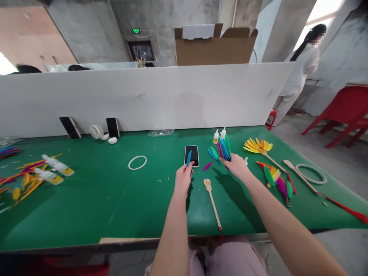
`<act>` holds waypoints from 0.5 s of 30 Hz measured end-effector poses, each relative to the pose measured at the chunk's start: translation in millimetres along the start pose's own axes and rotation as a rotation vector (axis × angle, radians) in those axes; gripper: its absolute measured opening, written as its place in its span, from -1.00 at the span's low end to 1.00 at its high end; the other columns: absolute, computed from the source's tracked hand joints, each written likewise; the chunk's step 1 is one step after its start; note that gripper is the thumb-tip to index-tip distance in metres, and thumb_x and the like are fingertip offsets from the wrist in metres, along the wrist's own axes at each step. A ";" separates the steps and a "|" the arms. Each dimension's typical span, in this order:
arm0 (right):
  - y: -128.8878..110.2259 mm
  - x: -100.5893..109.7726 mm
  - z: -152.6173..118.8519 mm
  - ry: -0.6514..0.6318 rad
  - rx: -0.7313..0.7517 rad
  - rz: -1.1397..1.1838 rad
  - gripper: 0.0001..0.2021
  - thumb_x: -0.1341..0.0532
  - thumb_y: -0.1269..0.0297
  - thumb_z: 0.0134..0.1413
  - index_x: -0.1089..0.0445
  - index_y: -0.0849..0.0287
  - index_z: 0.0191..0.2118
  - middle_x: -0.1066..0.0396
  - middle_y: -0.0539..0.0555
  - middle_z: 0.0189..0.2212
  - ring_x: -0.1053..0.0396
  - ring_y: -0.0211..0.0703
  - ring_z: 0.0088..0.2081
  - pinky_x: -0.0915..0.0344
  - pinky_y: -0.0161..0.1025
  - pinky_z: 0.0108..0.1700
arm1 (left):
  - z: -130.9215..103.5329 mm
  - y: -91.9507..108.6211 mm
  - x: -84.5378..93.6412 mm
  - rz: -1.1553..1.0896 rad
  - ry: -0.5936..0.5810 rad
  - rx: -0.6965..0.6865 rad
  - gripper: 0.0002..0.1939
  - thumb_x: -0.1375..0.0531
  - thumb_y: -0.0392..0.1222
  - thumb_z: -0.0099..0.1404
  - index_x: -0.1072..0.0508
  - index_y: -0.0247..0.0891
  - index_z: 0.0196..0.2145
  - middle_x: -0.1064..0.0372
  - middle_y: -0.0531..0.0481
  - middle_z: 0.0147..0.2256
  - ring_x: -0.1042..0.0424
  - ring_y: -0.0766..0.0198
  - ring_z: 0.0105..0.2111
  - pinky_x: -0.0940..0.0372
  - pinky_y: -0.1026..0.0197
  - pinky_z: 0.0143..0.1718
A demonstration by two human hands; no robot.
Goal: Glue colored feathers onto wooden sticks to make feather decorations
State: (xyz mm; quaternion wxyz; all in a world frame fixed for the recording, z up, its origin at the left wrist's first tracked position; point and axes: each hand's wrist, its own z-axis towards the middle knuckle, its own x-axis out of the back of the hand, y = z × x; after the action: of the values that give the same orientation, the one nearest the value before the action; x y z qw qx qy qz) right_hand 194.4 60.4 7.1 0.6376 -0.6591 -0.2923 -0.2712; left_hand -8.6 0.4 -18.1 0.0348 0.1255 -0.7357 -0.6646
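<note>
Green table (pixel 100 214) takes up most of the near scene, its L end cut off by the pic edge. R hand (pixel 236 164), right of centre, is closed round the lower ends of a feather bunch (pixel 225 150); fingers partly hidden, so can't tell how tight. L hand (pixel 184 174), just left of centre, is in a narrow pinch, thumb & fingertips tog on one blue feather (pixel 189 157). Wooden stick (pixel 213 203) lies betw the forearms, rounded head at far end, red cord at near end dropping over the table edge & hard to follow there. Bunch is mostly blue & green w/ some magenta, tips pointing up & away; at its L side more feathers overlap, & can't tell which are held & which lie on the table. Phone (pixel 195 153), dark screen up, is partly covered by L hand & blue feather. Far side of bunch: two white bottles (pixel 219 135), lower part of the R one hidden by feathers; a white tip (pixel 246 160) pokes out by R wrist, rest of it hidden. Blue feather is slim, tip up & slightly R, base lost in the fingers
</note>
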 end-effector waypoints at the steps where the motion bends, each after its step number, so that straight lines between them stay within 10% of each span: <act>1: -1.1 -3.5 8.4 -0.012 0.018 -0.081 -0.75 -0.16 0.12 0.03 -0.36 0.25 -0.37 -0.39 0.10 -0.46 -0.35 -0.12 -0.34 -0.25 -0.22 -0.31 | 0.1 0.4 1.0 -0.028 0.018 0.002 -0.49 -0.14 0.09 0.12 -0.43 -0.38 -0.12 -0.19 0.09 -0.54 0.01 0.53 -0.68 0.14 0.40 -0.70; 5: -3.0 -26.6 35.4 -0.148 0.111 -0.331 -0.68 -0.11 0.18 0.13 -0.27 0.21 -0.03 -0.30 0.13 -0.07 -0.32 -0.15 -0.12 -0.31 -0.08 -0.12 | -3.6 4.3 1.9 -0.112 0.045 0.001 -0.48 -0.16 0.10 0.09 -0.43 -0.40 -0.15 -0.22 0.05 -0.50 -0.01 0.53 -0.67 0.15 0.40 -0.72; 15: -0.8 -51.8 50.9 -0.252 0.245 -0.570 -0.67 -0.10 0.18 0.14 -0.26 0.19 -0.01 -0.28 0.14 -0.04 -0.31 -0.15 -0.11 -0.31 -0.07 -0.10 | -6.2 8.8 8.7 -0.144 0.106 -0.027 -0.49 -0.12 0.16 0.13 -0.50 -0.38 -0.25 -0.27 0.02 -0.50 -0.13 0.49 -0.61 -0.03 0.40 -0.65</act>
State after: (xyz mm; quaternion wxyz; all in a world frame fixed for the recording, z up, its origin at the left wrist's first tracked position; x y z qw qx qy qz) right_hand 157.7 109.2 -32.2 0.5695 -0.4977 -0.5718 -0.3179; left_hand -16.9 -6.8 -9.8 0.0277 0.2126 -0.7128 -0.6678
